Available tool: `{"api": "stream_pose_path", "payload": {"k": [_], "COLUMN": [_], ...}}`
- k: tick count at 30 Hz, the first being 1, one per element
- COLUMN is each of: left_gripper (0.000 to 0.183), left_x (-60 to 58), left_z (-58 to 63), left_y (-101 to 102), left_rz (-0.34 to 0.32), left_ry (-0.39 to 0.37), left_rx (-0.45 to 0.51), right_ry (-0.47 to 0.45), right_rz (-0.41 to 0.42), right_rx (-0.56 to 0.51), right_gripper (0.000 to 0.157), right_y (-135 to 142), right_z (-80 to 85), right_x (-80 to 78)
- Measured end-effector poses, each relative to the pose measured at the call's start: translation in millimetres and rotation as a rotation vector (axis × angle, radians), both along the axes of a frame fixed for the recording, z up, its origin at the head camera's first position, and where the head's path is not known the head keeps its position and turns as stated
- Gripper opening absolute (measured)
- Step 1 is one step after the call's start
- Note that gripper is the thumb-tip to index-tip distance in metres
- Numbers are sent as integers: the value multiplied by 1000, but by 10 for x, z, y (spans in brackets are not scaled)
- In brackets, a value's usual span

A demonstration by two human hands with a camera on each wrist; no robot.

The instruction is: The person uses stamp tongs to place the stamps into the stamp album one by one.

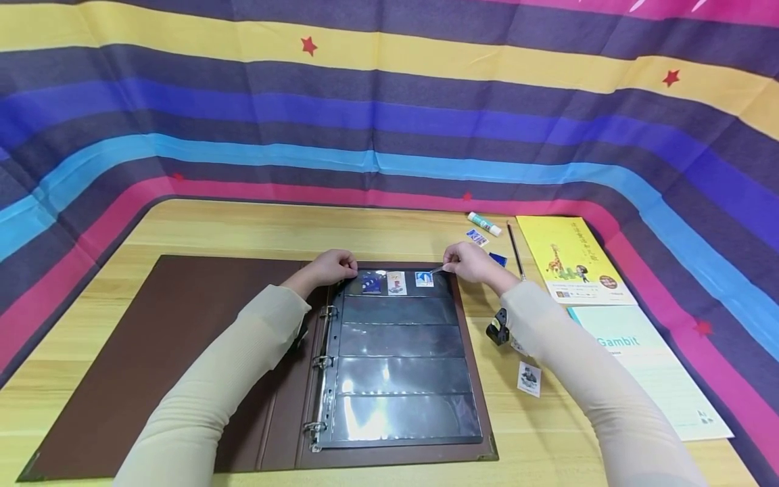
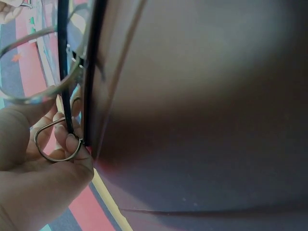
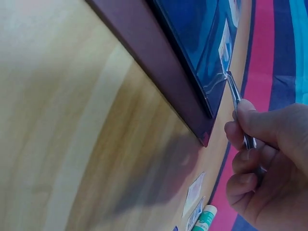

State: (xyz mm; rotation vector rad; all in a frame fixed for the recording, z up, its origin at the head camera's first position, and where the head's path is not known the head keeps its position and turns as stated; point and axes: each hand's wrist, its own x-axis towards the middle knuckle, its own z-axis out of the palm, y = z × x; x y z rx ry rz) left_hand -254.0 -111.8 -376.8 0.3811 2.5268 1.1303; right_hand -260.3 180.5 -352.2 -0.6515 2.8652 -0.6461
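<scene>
A brown ring binder (image 1: pixel 182 352) lies spread on the table, with a black stamp page (image 1: pixel 402 341) of clear pockets on its right side. Tweezers (image 3: pixel 234 89) are pinched between the thumb and fingers of my right hand (image 1: pixel 475 262) at the page's upper right corner. Their tips meet the edge of a blue-and-white stamp (image 1: pixel 424 279) in the top row. Farther left in that row are a dark blue stamp (image 1: pixel 371 283) and a pale stamp (image 1: pixel 397 283). My left hand (image 1: pixel 328 267) pinches the page's upper left edge, beside a metal ring (image 2: pixel 41 144).
Right of the binder lie a glue stick (image 1: pixel 485 224), loose stamps (image 1: pixel 477 237), a thin dark stick (image 1: pixel 516 250), a small black object (image 1: pixel 498 328) and a grey portrait stamp (image 1: pixel 529 379). A yellow book (image 1: pixel 572 260) and a white notebook (image 1: pixel 651 379) lie along the right edge.
</scene>
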Motion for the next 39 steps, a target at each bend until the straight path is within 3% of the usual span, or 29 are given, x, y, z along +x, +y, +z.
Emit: {"api": "stream_pose_path", "payload": {"k": [7, 12, 20, 22, 27, 29, 34, 39], "left_gripper": [7, 8, 8, 11, 15, 13, 11, 13], "left_x": [10, 6, 31, 65, 236, 328, 515, 579], "left_z": [8, 4, 16, 41, 95, 99, 46, 12], "left_y": [1, 10, -7, -30, -73, -76, -82, -85], "left_rz": [-5, -3, -21, -25, -32, -72, -233, -257], "left_ry": [2, 8, 75, 150, 432, 491, 447, 432], "left_rx": [-3, -2, -44, -57, -70, -76, -147, -216], "right_ry": [-37, -61, 10, 22, 31, 25, -21, -66], "right_rz": [34, 13, -25, -35, -61, -71, -99, -83], "right_rx": [-2, -47, -88, -96, -126, -133, -133, -150], "right_gripper": [4, 5, 7, 7, 8, 9, 9, 9], "right_y": [8, 29, 184, 250, 449, 539, 768, 987], "right_z": [18, 53, 162, 186, 229, 238, 241, 194], "right_x": [-36, -51, 10, 66, 266, 359, 615, 826]}}
